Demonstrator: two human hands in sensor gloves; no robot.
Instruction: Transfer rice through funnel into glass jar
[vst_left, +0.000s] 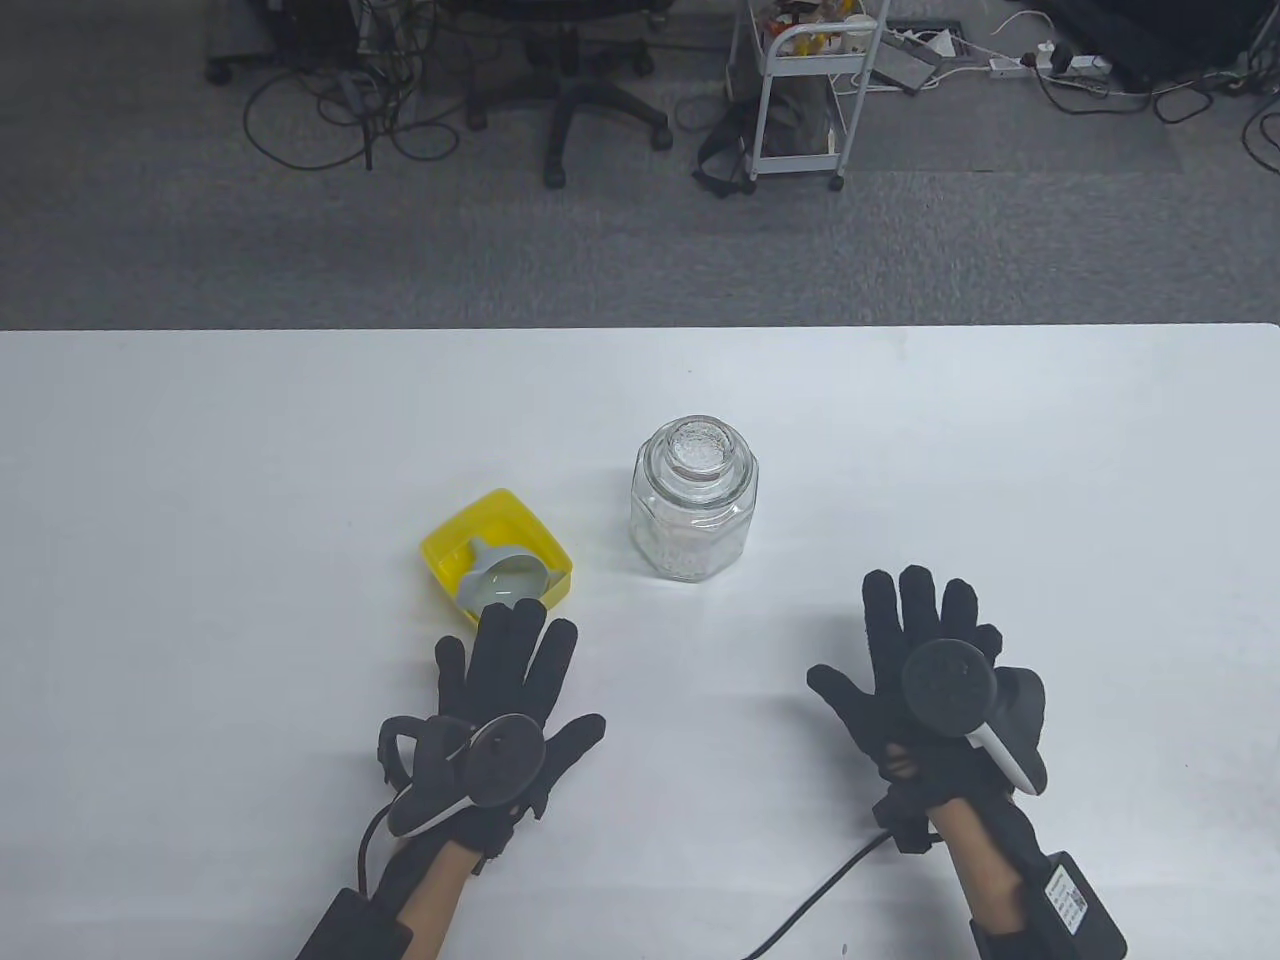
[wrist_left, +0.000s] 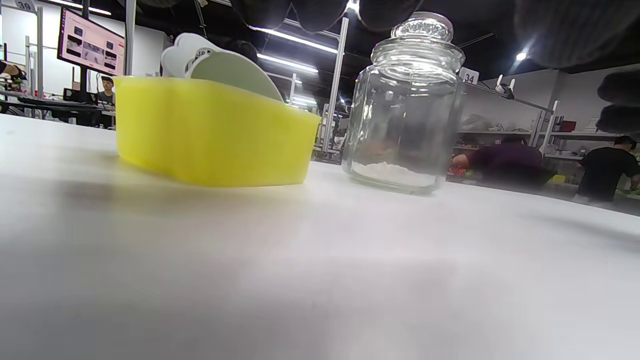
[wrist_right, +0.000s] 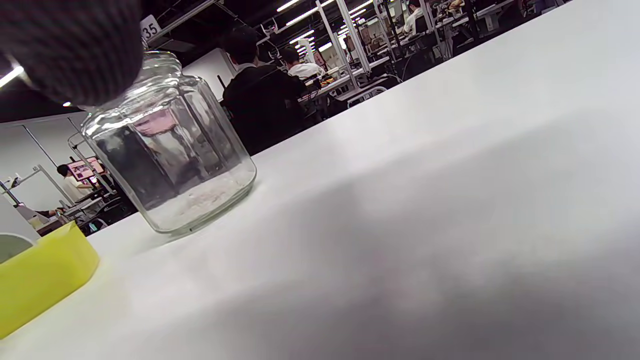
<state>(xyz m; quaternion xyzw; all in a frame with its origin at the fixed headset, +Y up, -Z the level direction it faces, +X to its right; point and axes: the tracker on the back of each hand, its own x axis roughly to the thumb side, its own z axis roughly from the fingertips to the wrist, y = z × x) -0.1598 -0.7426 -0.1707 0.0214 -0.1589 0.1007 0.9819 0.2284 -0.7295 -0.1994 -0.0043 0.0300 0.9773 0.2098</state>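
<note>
Table view: a lidded glass jar (vst_left: 694, 510) with a thin layer of rice stands mid-table, beside a yellow tub (vst_left: 497, 550) in which a grey funnel (vst_left: 505, 579) lies tilted. The left hand (vst_left: 505, 690), fingers spread and holding nothing, sits just short of the funnel and nearer to it; the right hand (vst_left: 925, 672), equally released, lies right of the jar, on bare white table (vst_left: 1050, 450).

The table view looks steeply down on the desk (vst_left: 200, 480) from its near edge. Both wrist views sit low, almost at desk level, facing away, and share the glass jar (wrist_left: 405, 105) and yellow tray (wrist_right: 42, 267).
</note>
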